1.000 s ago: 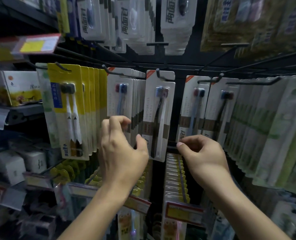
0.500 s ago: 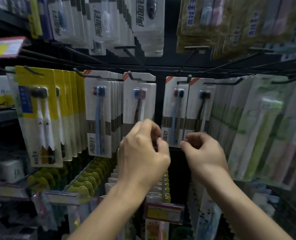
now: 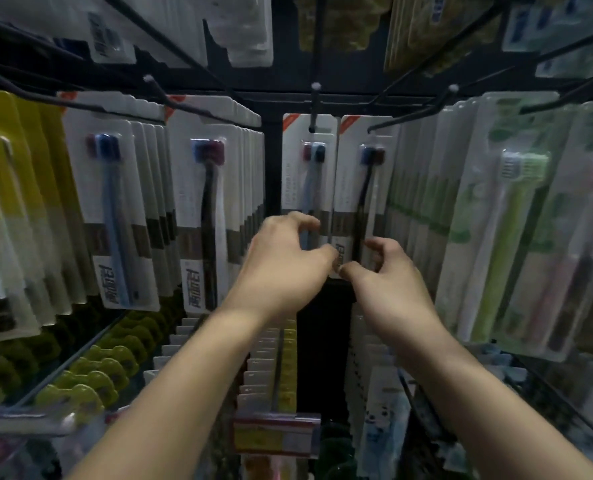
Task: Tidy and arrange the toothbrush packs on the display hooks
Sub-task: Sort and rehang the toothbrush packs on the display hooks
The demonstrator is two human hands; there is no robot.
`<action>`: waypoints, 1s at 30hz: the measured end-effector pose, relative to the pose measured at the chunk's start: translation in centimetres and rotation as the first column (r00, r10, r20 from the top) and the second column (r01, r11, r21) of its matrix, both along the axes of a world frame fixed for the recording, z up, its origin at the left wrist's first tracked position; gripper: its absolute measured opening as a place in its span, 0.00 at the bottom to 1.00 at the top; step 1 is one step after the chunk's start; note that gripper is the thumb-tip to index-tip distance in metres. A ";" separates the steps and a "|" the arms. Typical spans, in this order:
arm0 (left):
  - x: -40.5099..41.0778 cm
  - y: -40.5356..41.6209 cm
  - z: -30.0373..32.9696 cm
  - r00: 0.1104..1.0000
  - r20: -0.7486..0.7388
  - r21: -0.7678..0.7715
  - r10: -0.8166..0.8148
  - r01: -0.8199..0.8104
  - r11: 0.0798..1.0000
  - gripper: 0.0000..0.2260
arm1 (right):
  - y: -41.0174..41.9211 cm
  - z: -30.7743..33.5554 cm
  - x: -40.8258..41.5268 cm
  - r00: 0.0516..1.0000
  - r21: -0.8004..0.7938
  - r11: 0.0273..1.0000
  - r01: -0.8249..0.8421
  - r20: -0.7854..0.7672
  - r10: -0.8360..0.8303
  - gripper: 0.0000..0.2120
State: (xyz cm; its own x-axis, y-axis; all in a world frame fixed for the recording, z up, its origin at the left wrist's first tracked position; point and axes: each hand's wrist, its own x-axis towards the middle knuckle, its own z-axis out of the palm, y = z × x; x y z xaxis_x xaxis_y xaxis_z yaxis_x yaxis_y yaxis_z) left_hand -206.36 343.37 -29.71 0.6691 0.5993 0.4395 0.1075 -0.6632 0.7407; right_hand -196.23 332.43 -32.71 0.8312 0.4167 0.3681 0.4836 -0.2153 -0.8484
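Two white toothbrush packs hang side by side at the back of the rack. The left pack point(image 3: 305, 174) holds a blue brush and hangs far back on a black hook point(image 3: 314, 102). The right pack point(image 3: 352, 181) holds a black brush. My left hand point(image 3: 284, 261) curls its fingers round the lower part of the blue-brush pack, hiding its bottom edge. My right hand point(image 3: 388, 282) pinches the bottom corner of the black-brush pack between thumb and forefinger. The two hands almost touch.
Full rows of white packs point(image 3: 115, 209) hang on hooks at the left, with yellow packs point(image 3: 14, 188) beyond them. Green packs point(image 3: 495, 230) crowd the right. Long bare hook ends point(image 3: 452, 88) stick out toward me. Lower rows carry yellow-green cards point(image 3: 90, 379) and a price tag point(image 3: 276, 434).
My view has shifted right and closer. My left hand left the left-hand row and came to the blue-brush pack; my right hand reached further in to the black-brush pack.
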 end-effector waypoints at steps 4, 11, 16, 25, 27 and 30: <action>0.9 1.2 0.0 0.996 -0.084 -0.013 -0.005 0.004 1.000 0.23 | 0.1 -0.2 1.1 0.998 -0.005 0.999 -0.047 -0.029 0.046 0.31; 2.1 3.1 -1.2 0.987 -0.074 -0.173 -0.140 0.125 0.977 0.20 | 1.3 0.0 1.1 0.995 -0.009 0.997 -0.080 -0.066 0.079 0.33; 3.0 3.2 -1.7 0.990 -0.011 -0.236 -0.139 0.132 0.963 0.15 | 1.1 0.1 0.6 0.992 0.002 0.995 -0.096 -0.087 0.096 0.26; 2.3 2.4 -1.4 0.978 0.183 -0.157 -0.104 0.133 0.979 0.06 | 1.1 0.2 0.4 0.999 0.106 0.994 -0.033 0.022 0.031 0.13; 2.2 2.0 -1.3 0.969 0.231 -0.131 -0.083 0.115 0.985 0.06 | 1.1 0.4 0.0 0.998 0.127 0.992 0.018 0.053 -0.025 0.14; 2.0 1.2 -1.1 0.944 0.325 -0.089 -0.060 0.093 0.992 0.06 | 0.9 0.7 -0.6 0.993 0.195 0.979 0.066 0.079 -0.083 0.16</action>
State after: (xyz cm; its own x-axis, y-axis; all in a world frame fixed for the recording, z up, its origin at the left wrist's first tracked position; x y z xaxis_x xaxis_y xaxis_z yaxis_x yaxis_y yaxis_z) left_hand -204.39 344.58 -30.79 0.5479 0.6048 0.5780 -0.1957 -0.5791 0.7915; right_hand -196.78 333.35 -32.00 0.8189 0.2695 0.5067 0.5455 -0.0912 -0.8331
